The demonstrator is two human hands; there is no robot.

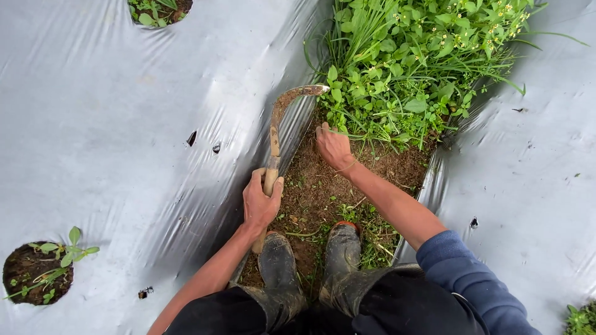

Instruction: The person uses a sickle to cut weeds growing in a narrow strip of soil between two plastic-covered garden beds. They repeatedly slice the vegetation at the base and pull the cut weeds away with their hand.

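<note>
Gripping a curved sickle by its wooden handle, left hand wrapped tight, blade arcing toward one o'clock, right hand closed on weeds at twelve o'clock, muddy boots at six.

This is an outdoor farm field: wide silver plastic mulch sheets cover the beds, round planting holes hold small seedlings, and green weeds grow in the brown soil furrow.
</note>
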